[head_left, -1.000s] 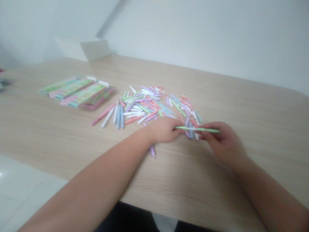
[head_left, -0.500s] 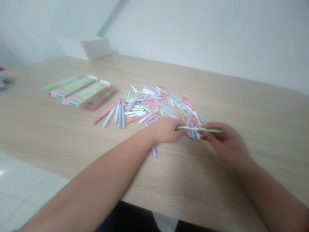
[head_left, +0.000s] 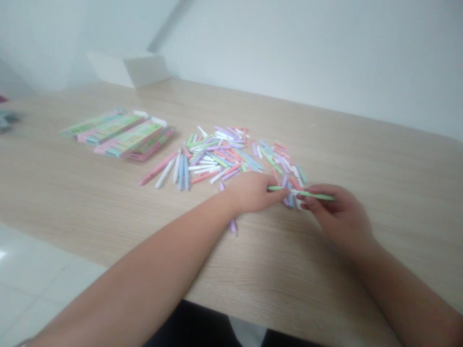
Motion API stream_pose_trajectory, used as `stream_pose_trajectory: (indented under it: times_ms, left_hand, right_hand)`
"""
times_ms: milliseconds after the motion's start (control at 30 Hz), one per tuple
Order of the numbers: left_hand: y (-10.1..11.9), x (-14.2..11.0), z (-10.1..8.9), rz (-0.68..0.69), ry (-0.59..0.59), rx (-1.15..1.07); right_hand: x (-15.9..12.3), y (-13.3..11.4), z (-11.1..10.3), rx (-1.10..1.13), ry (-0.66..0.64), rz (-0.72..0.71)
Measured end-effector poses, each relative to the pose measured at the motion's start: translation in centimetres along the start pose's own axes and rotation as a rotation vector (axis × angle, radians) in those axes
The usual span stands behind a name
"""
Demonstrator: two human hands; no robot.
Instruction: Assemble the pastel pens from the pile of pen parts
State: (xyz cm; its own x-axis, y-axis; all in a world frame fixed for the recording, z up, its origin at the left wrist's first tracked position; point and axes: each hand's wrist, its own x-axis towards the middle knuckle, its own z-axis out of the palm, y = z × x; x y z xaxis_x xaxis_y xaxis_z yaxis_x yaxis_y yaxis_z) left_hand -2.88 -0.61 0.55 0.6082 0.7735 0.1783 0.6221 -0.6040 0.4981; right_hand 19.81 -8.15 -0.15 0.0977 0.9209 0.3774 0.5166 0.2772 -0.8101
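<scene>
My left hand (head_left: 255, 192) pinches the left part of a slim green pen (head_left: 320, 196) whose short middle is white. The thumb lies along it, close to the white section. My right hand (head_left: 342, 212) grips the pen's right part between thumb and fingers, and its green end sticks out over the palm. Both hands are low over the table, at the near edge of a heap of pastel pen pieces (head_left: 220, 156). A purple pen (head_left: 233, 226) lies partly hidden under my left wrist.
Left of the heap, several whole-looking pens (head_left: 181, 171) lie side by side. Pink and green printed boxes (head_left: 130, 137) rest farther left on the wooden table (head_left: 289, 279). A white box-like object (head_left: 146, 70) stands at the back by the wall.
My left thumb has slid right along the pen, nearer the white middle. The exposed white section looks a little shorter. My right hand has hardly moved.
</scene>
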Motion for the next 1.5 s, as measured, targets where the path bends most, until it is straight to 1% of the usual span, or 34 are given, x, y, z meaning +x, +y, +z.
stream_pose_trajectory:
  times_ms: [467,600,867,1067,1233,1367,1500]
  left_hand:
    - [0.22,0.01,-0.18,-0.015,-0.011,0.029]
    - [0.21,0.00,-0.20,-0.007,-0.009,0.038]
    - [0.23,0.01,-0.19,-0.012,-0.013,0.046]
    - [0.18,0.05,-0.21,-0.008,-0.012,0.045]
    - [0.21,0.03,-0.46,-0.034,-0.034,0.044]
    - [0.21,0.00,-0.72,-0.027,-0.015,0.035]
    - [0.21,-0.07,-0.89,-0.034,-0.026,0.015]
  right_hand:
    - [0.20,-0.01,0.02,-0.009,0.030,-0.001]
    - [0.23,0.07,-0.02,0.010,0.012,0.005]
    - [0.12,0.73,-0.20,0.099,0.011,0.066]
    - [0.03,0.97,-0.42,0.097,0.023,0.089]
    - [0.05,0.88,-0.39,0.087,0.025,0.103]
    - [0.11,0.69,-0.39,0.099,0.063,0.102]
    - [0.20,0.57,-0.44,0.104,0.098,0.119]
